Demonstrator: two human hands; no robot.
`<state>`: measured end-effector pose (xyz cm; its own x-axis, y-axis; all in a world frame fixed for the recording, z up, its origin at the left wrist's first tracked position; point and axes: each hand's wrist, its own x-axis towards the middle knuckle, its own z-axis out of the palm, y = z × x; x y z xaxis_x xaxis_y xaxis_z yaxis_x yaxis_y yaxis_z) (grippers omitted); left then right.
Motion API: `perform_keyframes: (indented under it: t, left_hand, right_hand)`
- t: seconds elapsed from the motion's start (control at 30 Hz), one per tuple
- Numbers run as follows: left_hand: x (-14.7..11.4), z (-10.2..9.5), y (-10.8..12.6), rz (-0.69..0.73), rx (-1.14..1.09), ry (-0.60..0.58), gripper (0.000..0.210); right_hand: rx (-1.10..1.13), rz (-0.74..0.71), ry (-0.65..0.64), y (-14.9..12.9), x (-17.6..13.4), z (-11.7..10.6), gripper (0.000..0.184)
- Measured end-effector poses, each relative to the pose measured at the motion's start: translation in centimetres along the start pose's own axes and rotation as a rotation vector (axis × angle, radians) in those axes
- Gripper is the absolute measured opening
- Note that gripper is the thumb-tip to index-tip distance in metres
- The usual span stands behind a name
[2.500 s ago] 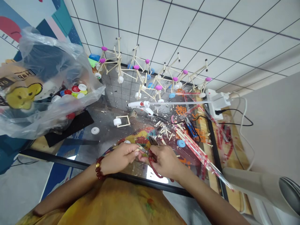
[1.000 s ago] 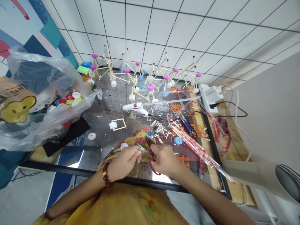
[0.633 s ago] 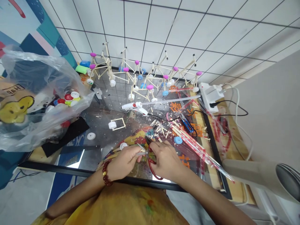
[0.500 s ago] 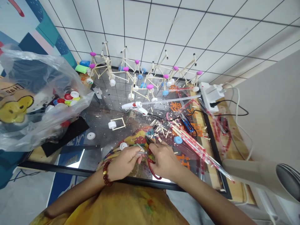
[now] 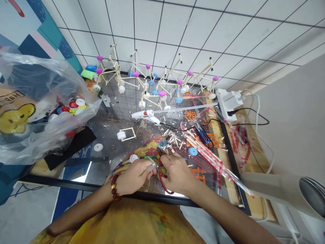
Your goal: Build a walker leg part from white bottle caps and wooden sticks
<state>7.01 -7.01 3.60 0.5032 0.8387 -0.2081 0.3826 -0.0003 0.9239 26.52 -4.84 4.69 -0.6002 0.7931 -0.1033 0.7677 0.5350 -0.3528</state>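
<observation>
My right hand (image 5: 176, 173) is closed round a pair of scissors (image 5: 164, 184) with red handles. Their open blades point left, toward my left hand (image 5: 135, 174), which wears a beaded bracelet. Between the left thumb and forefinger is a small pale stick piece, mostly hidden, right by the blades. A dark pointed tool tip (image 5: 160, 151) shows just beyond the right fingers; I cannot tell whether it is held. Near the left hand lies a white bottle cap (image 5: 133, 158). Farther off sits a stick frame (image 5: 130, 133) with white cap wheels. A blue cap (image 5: 192, 151) is right of my hands.
Several stick models (image 5: 152, 84) with cap wheels line the wall. A white glue gun (image 5: 146, 116) lies mid-table among stick scraps. Wrapped sticks (image 5: 208, 156) and blue-handled pliers (image 5: 202, 133) are at right, near a power strip (image 5: 227, 101). A plastic bag (image 5: 45, 74) holds caps at left.
Both hands stay in nearly the same place. The scissors have shifted very slightly, with the red handle a little farther left. Nothing else has visibly moved on the table.
</observation>
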Motion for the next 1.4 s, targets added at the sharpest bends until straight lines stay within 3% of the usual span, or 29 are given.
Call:
perform_keyframes:
  t: [0.17, 0.33, 0.53, 0.77, 1.0, 1.13, 1.4]
  left_hand:
    - [0.3, -0.4, 0.1, -0.032, -0.099, -0.016, 0.032]
    - [0.6, -0.6, 0.2, -0.018, -0.030, 0.044, 0.033]
    - [0.4, 0.1, 0.6, 0.003, 0.060, -0.011, 0.021]
    - [0.3, 0.3, 0.7, -0.076, -0.046, -0.054, 0.026]
    - [0.7, 0.3, 1.0, -0.023, 0.013, 0.076, 0.038]
    - [0.5, 0.4, 0.7, -0.022, -0.002, 0.085, 0.035]
    - [0.4, 0.5, 0.8, -0.018, 0.010, 0.023, 0.021]
  right_hand:
    - [0.005, 0.031, -0.004, 0.8, 0.0, 0.6, 0.008]
    - [-0.020, 0.070, -0.007, 1.2, 0.1, 0.8, 0.006]
    - [-0.121, -0.050, 0.054, 0.0, 0.0, -0.8, 0.013]
    - [-0.100, -0.068, 0.060, 0.6, 0.0, 0.2, 0.015]
    - [-0.080, -0.032, 0.105, 1.6, 0.3, 0.7, 0.014]
    - [-0.099, -0.023, 0.121, 1.1, 0.3, 0.4, 0.016]
    - [-0.095, -0.057, 0.016, 0.6, 0.3, -0.5, 0.015]
